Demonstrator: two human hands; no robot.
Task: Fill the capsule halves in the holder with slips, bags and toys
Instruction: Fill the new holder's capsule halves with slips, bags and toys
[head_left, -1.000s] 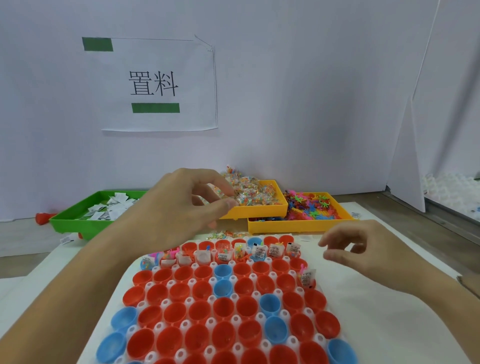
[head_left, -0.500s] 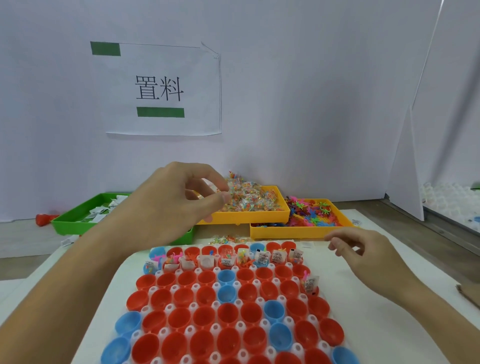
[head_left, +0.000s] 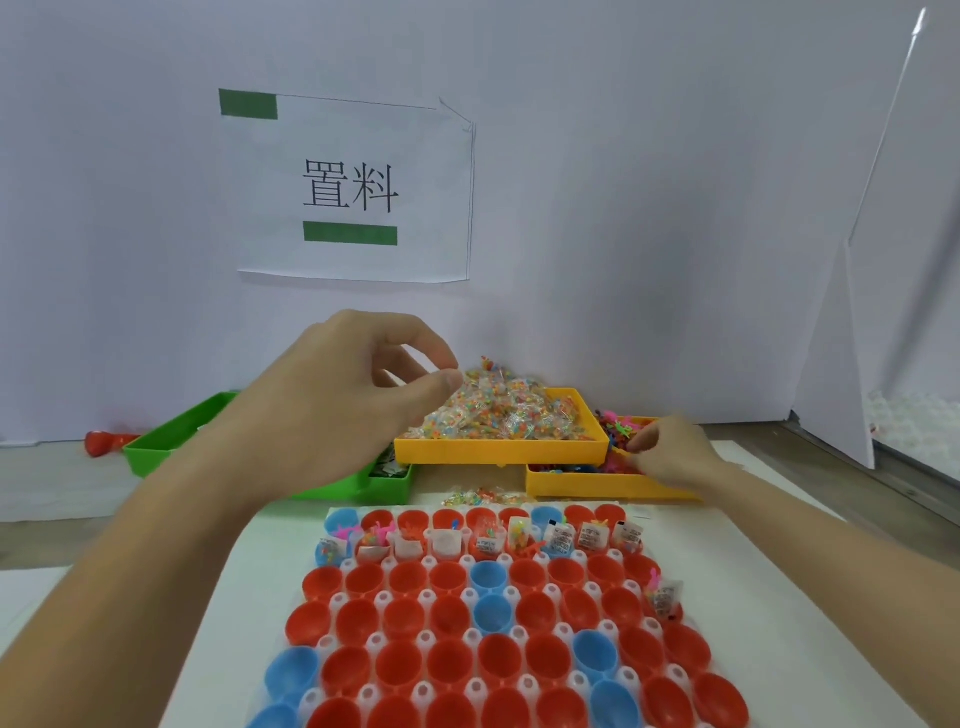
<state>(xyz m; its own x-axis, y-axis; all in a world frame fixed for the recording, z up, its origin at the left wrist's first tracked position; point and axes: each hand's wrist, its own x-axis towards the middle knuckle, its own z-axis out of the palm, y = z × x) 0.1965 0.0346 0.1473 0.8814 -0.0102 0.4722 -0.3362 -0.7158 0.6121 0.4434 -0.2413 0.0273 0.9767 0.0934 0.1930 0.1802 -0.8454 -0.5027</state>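
Observation:
A white holder (head_left: 426, 639) on the table carries rows of red and blue capsule halves (head_left: 447, 670). Its two far rows hold slips, bags and toys (head_left: 561, 538), and one half at the right (head_left: 662, 597) is filled too. My left hand (head_left: 343, 405) hovers over the yellow tray (head_left: 498, 449), its curled thumb and forefinger at the left edge of the bag pile (head_left: 514, 410); a grip on a bag is not discernible. My right hand (head_left: 670, 457) reaches into the second yellow tray (head_left: 571, 488), fingertips pinched among the colourful toys (head_left: 618, 423).
A green tray (head_left: 156, 447) with paper slips lies at the left, mostly behind my left arm. A few loose bags (head_left: 478, 496) lie between the trays and the holder. A red object (head_left: 104, 441) lies far left. A white wall with a paper sign (head_left: 353, 192) stands behind.
Both hands moved away from the holder toward the trays: the left reached the bag pile, the right went forward into the toy tray. The view tilted slightly down.

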